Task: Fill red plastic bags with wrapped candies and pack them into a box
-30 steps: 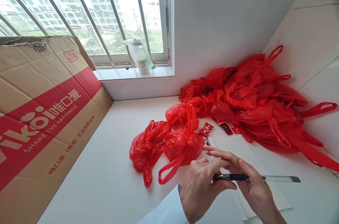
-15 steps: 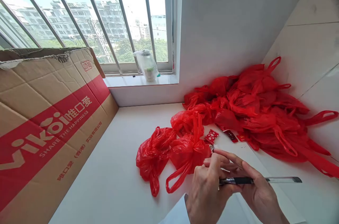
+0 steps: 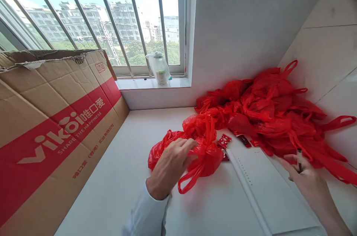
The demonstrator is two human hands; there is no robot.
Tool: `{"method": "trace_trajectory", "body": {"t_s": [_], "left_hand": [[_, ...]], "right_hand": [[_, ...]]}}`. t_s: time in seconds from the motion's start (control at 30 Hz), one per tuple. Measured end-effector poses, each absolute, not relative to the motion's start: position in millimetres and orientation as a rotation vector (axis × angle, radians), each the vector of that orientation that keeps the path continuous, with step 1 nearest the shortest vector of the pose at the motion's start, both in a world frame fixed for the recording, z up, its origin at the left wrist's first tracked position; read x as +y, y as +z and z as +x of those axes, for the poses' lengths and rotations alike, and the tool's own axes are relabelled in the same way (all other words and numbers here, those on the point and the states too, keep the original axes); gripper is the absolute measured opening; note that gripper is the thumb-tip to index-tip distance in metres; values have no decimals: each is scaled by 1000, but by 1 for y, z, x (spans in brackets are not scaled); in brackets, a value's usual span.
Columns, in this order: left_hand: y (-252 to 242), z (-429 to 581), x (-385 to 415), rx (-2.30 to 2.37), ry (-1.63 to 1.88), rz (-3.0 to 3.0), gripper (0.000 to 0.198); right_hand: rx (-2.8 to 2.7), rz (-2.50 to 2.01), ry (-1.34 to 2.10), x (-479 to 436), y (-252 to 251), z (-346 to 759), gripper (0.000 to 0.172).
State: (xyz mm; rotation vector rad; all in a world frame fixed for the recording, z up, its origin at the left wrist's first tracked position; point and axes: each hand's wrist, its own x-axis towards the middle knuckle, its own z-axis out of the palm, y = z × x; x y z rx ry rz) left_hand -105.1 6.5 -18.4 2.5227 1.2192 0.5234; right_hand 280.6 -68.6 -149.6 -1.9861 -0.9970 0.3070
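A large brown cardboard box with a red printed band (image 3: 55, 124) stands at the far left on a white table (image 3: 117, 191). Behind it, a barred window looks out on buildings, and a small clear plastic bag (image 3: 159, 67) sits on the sill. Near the middle of the table, the person's left hand (image 3: 171, 167), in a pale sleeve, reaches forward with fingers spread and loosely curled, resting on a small knotted red plastic bag (image 3: 208, 154); it is not clamped around it. A second small red bag (image 3: 158, 148) lies just beside, partly hidden by the hand. Small red patterned packets (image 3: 224, 141) lie next to the knotted bag. To the right, a white sheet of paper (image 3: 267, 187) lies flat. At the far right, the right hand (image 3: 305, 178) is closed on a dark pen (image 3: 299, 163), seen mostly end-on. Beyond it, a big heap of red plastic bags (image 3: 273, 109) fills the corner against the wall.
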Motion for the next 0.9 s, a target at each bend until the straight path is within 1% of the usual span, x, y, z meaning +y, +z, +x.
{"method": "trace_trajectory", "body": {"t_s": [0.03, 0.1, 0.13, 0.17, 0.27, 0.33, 0.4, 0.47, 0.53, 0.6, 0.67, 0.77, 0.8, 0.9], "left_hand": [[-19, -123, 15, 1309, 481, 2507, 10], [-28, -155, 29, 1444, 367, 2471, 4], [-35, -168, 35, 1492, 303, 2448, 5], [-42, -177, 40, 1530, 242, 2424, 11], [-64, -189, 48, 1606, 81, 2356, 35], [-75, -186, 50, 1634, -7, 2316, 42], [-83, -182, 53, 1651, -61, 2294, 37], [-88, -180, 56, 1659, -65, 2299, 31], [-90, -183, 58, 1642, -21, 2324, 27], [-87, -187, 59, 1600, 68, 2355, 24], [-80, -192, 59, 1534, 191, 2386, 21], [-66, -194, 56, 1411, 384, 2421, 18], [-63, -194, 55, 1370, 441, 2426, 17], [-58, -196, 55, 1285, 582, 2407, 17]], "right_hand": [[-1013, -2164, 274, -74, -170, 300, 34], [-1078, -2290, 201, -85, -205, 327, 36], [-1157, -2290, 170, -88, -218, 335, 37], [-1236, -2290, 100, -91, -227, 339, 41], [-1417, -2250, -238, -84, -223, 326, 52], [-1497, -2130, -343, -70, -199, 296, 53], [-1612, -1940, -209, -54, -167, 248, 45], [-1766, -1679, -10, -40, -136, 188, 30], [-1977, -1418, 98, -28, -111, 125, 25], [-2134, -1254, 166, -16, -98, 70, 25], [-2231, -1152, 246, -2, -95, 28, 26], [-2175, -1139, 397, 23, -102, -7, 39], [-2134, -1151, 443, 31, -106, -12, 39], [-2056, -1173, 530, 50, -112, -11, 22]]}}
